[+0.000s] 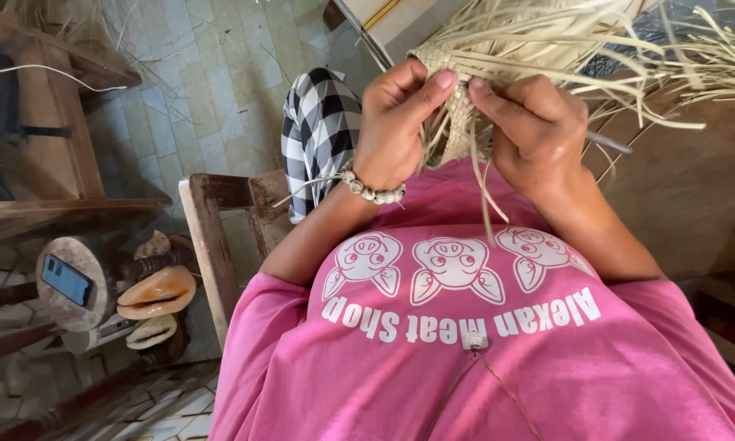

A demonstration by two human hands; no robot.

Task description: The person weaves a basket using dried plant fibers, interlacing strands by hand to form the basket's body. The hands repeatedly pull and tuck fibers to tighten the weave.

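My left hand (396,122) and my right hand (535,131) meet at a half-woven piece of pale straw (455,114) held in front of my chest. Both thumbs and fingers pinch its plaited edge, the left from the left side, the right from the right. Long loose straw strips (596,41) fan out above and to the right of the woven part, and a few hang down over my pink shirt (465,343). A beaded bracelet (373,192) circles my left wrist. The far side of the woven piece is hidden behind my hands.
A wooden chair frame (212,237) stands at my left knee, by black-and-white checked cloth (318,131). Further left, a round wooden stump (77,282) carries a phone (65,279), with large shells (157,292) beside it. Wooden benches line the left; tiled floor (196,82) lies beyond.
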